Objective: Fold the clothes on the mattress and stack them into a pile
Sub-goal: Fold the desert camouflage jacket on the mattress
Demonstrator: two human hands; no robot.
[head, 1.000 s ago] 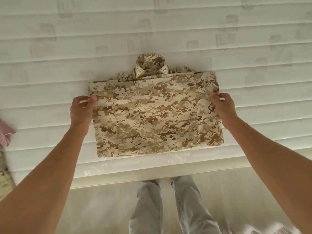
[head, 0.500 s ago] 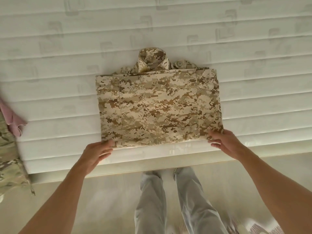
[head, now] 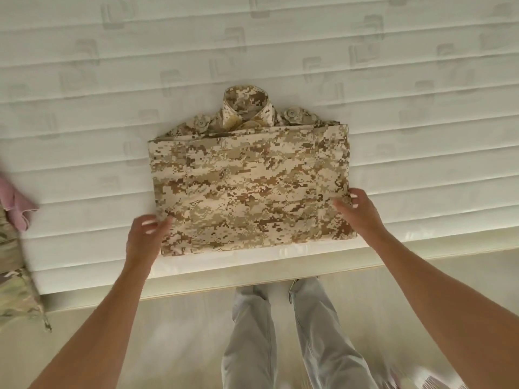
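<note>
A folded desert-camouflage shirt [head: 250, 189] lies flat on the white mattress [head: 252, 51] near its front edge, with the collar pointing away from me. My left hand [head: 144, 237] holds the shirt's lower left edge, thumb on top of the cloth. At the lower right edge my right hand [head: 361, 216] does the same, thumb on the fabric and fingers curled at the side.
A pink cloth [head: 16, 209] and a green camouflage garment [head: 14, 276] lie at the mattress's left edge, partly out of view. The mattress's front edge [head: 252, 273] runs just below the shirt. My legs [head: 295, 332] stand on the pale floor below it.
Both hands slid from the shirt's upper sides to its bottom edge, then up to the lower side edges, where they now grip. The shirt stays folded in place.
</note>
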